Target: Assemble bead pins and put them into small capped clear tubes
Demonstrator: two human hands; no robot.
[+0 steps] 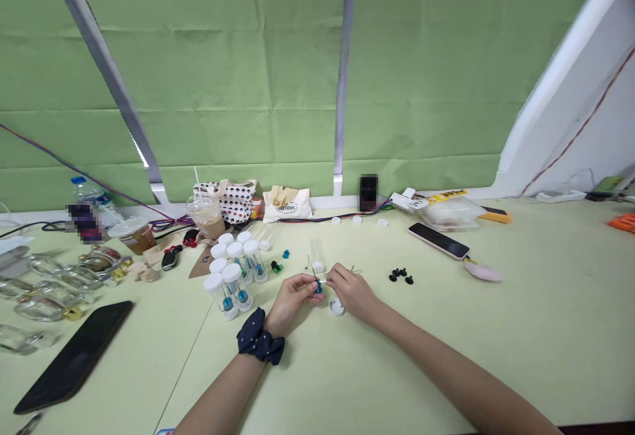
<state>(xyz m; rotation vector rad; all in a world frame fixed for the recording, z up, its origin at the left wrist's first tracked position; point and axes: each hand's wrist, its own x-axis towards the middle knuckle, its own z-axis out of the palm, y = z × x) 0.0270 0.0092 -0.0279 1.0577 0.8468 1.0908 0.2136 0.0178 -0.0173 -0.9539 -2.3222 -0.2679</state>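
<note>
Between the thumb and fingers of my left hand (292, 299) is a small blue plastic piece (319, 287), with a thin dark wire rising beside it. My right hand (352, 293) is closed in a pinch on a thin white stick (323, 281) whose end meets the blue piece. Another thin rod (353, 268) sticks out behind the right fingers; what it belongs to is hidden. Just below the hands lies a round white cap (337, 307). Beyond them a clear tube (317, 254) with a white end lies on the table.
Several white-capped clear tubes (232, 276) with blue pieces inside stand left of my hands. Small black parts (401, 275) lie to the right, near a phone (439, 240). Glass bottles (49, 299), a dark tablet (74, 355) and drink cups (206, 217) occupy the left.
</note>
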